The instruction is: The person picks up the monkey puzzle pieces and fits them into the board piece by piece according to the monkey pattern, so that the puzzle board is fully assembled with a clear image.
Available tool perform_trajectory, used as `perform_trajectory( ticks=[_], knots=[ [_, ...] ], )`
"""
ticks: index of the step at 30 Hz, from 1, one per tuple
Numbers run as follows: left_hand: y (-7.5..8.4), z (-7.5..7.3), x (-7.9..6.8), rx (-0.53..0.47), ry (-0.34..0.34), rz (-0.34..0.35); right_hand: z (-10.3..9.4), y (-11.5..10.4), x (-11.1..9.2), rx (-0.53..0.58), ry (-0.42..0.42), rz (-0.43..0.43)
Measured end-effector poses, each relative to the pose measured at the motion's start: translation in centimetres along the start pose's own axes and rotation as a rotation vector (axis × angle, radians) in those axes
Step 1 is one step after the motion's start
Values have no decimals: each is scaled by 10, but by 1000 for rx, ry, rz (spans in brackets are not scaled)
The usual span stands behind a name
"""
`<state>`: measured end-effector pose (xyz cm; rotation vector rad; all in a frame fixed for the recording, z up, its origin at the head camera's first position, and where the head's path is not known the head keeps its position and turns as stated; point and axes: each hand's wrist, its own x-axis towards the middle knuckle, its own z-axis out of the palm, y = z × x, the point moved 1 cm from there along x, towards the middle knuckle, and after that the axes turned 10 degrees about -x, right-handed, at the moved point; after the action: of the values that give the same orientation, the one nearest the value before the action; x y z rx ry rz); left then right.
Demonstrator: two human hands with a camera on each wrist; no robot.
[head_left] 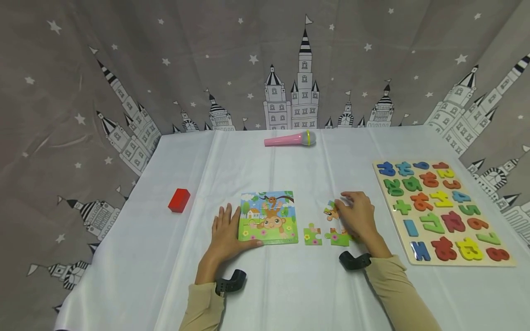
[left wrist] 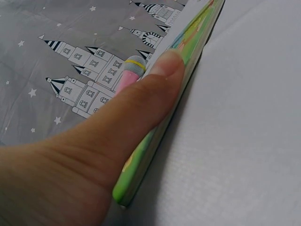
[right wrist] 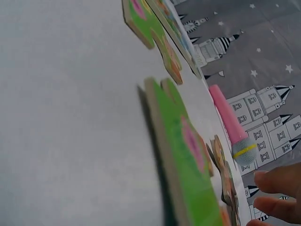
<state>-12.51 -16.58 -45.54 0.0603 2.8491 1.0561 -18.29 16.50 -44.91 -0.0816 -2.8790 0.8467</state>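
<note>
My left hand (head_left: pixel 225 232) lies along the left side of a square monkey jigsaw puzzle (head_left: pixel 269 218), fingers spread on the cloth. Its thumb (left wrist: pixel 155 84) rests on the puzzle's near edge. To the right, my right hand (head_left: pixel 358 216) hovers by loose jigsaw pieces, its fingers (right wrist: pixel 277 181) apart with nothing visible between them. Nearest its fingertips is a piece with an orange figure (head_left: pixel 331 211). A green piece with a pink flower (head_left: pixel 339 238) lies just below, partly covered by the hand. Another green piece (head_left: pixel 313 235) sits between that one and the puzzle.
A wooden number board (head_left: pixel 407 252) with colourful numerals and signs lies to the right of my right hand. A pink toy microphone (head_left: pixel 289 139) is at the table's far side, and a red block (head_left: pixel 179 200) stands to the left. A castle-print curtain (head_left: pixel 232 55) hangs behind.
</note>
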Motion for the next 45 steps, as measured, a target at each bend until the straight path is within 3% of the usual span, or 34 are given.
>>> perform_trajectory(
  ticks=[10,24,45],
  knots=[
    [-1,1,0,2,-1,1,-8,4,-2,-54,-140,-78],
    [-1,1,0,-7,-13,-7,-3,0,-17,-220,-186,-208],
    [-1,0,0,10,-2,-5,-1,1,-14,-85,-190,-82]
  ],
)
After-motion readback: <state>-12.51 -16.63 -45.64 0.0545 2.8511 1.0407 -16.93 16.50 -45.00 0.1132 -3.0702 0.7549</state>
